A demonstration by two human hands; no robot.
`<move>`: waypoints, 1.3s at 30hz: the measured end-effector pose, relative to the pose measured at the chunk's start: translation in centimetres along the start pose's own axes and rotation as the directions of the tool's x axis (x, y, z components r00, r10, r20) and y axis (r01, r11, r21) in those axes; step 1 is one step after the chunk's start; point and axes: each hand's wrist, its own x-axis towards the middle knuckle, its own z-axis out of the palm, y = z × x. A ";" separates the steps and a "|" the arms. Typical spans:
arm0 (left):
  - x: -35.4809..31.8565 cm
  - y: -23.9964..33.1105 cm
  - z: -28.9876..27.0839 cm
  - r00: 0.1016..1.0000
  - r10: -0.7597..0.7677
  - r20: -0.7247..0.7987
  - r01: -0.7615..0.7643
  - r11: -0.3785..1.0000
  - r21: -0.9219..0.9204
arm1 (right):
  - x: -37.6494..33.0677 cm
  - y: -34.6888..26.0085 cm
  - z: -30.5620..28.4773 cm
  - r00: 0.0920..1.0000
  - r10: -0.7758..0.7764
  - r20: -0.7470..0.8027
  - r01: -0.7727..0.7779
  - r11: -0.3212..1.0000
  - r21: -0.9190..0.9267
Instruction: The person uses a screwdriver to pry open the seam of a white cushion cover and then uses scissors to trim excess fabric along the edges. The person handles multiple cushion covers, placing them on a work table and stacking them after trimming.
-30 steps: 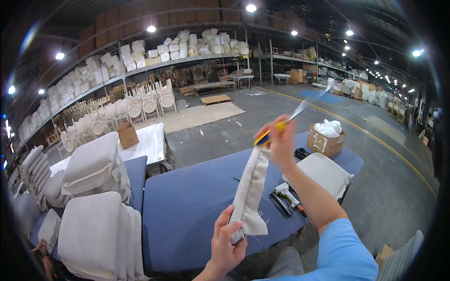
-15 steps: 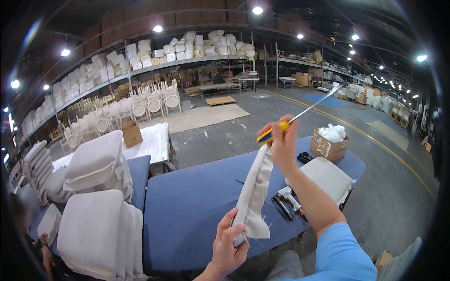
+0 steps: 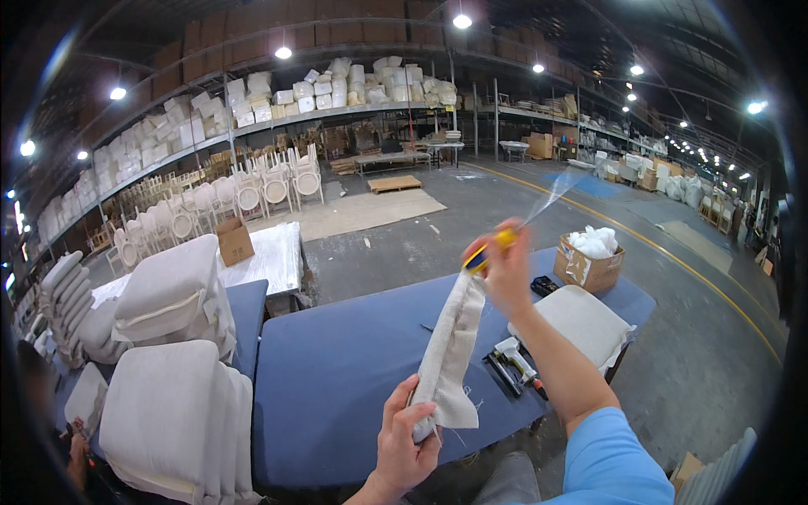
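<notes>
A beige fabric-covered seat panel stands on edge over the blue table, its frayed cloth flap facing right. My left hand grips the panel's near lower end, fingers wrapped round it. At its far upper end is my right hand, closed round the yellow and blue handle of a screwdriver. The screwdriver's long metal blade points up and away to the right, smeared by motion. The handle's butt is against or just above the panel's upper end; which one I cannot tell.
On the blue table lie a staple gun, a flat beige seat cushion, a black object and a cardboard box of white stuffing. Cushion stacks stand left. Another person's hand shows at far left.
My right hand has come down slightly with the screwdriver, and its blade now looks blurred. My left hand still holds the panel, which has shifted slightly left.
</notes>
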 end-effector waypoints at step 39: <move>0.9 1.2 0.4 0.998 0.042 -0.044 -0.041 0.999 0.012 | 2.6 3.6 -1.9 0.977 0.205 -0.063 -0.206 0.978 -0.021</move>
